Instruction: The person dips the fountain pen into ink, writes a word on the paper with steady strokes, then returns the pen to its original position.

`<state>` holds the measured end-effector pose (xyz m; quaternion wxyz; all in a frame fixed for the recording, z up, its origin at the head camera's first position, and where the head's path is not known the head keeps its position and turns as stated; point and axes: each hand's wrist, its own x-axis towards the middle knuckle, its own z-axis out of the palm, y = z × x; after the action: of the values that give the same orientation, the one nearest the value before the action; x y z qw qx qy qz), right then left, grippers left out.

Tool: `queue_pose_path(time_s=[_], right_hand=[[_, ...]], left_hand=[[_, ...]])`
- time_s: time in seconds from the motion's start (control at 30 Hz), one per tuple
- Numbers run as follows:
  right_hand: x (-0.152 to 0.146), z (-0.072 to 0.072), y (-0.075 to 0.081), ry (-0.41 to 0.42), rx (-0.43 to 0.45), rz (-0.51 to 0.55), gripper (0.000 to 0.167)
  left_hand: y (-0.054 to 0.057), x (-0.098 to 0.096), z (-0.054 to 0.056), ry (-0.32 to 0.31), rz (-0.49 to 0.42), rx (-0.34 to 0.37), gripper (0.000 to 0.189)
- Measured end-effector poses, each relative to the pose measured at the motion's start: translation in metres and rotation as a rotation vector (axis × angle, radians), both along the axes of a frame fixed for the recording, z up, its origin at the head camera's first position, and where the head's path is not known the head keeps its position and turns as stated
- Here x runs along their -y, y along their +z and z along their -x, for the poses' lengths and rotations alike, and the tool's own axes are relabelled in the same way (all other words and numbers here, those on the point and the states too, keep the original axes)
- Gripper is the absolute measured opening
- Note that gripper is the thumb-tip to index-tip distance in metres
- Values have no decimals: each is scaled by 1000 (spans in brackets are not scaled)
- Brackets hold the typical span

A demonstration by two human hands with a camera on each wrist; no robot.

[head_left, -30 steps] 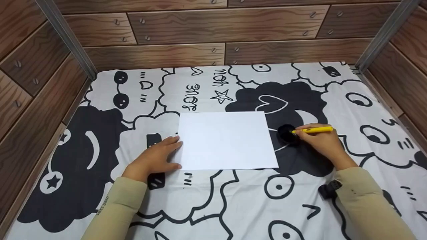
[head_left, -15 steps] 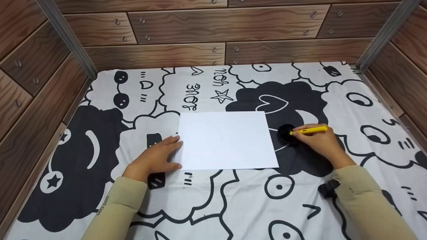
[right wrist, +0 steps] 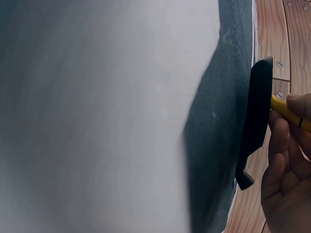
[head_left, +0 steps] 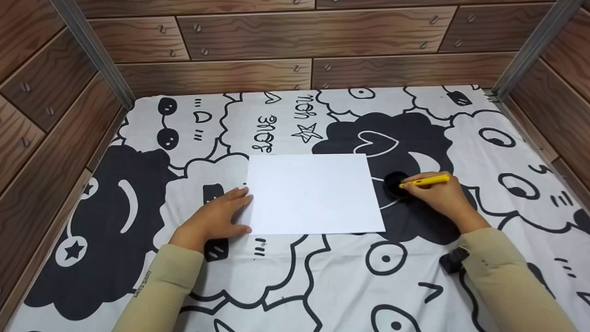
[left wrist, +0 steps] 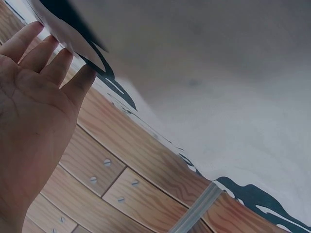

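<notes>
A plain white sheet of paper lies on the patterned cloth. My left hand rests at the sheet's left edge, fingers spread and fingertips touching it; the left wrist view shows the palm and straight fingers. Between thumb and fingers my right hand pinches a slim yellow pen-like tool, held slanted. Its tip is down at a small round black dish, which stands just right of the paper. From the side, in the right wrist view, the black dish shows a short stub at one end.
A white cloth with black cartoon prints covers the surface, slightly wrinkled near the front. Wood-patterned walls close off the back and both sides, with metal posts at the corners. A black strapped device sits by my right wrist.
My right hand has shifted slightly left, bringing the yellow tool's tip further over the black dish. The left hand and the paper have stayed put.
</notes>
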<state>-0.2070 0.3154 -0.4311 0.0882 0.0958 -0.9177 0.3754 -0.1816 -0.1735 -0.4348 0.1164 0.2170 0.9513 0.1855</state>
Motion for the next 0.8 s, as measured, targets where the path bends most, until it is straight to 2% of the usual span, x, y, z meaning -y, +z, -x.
queue_pose_path(time_s=[0.8], right_hand=[[-1,1,-1,1,-19,-24,11]], left_hand=[[-1,1,1,-10,1,-11,74]])
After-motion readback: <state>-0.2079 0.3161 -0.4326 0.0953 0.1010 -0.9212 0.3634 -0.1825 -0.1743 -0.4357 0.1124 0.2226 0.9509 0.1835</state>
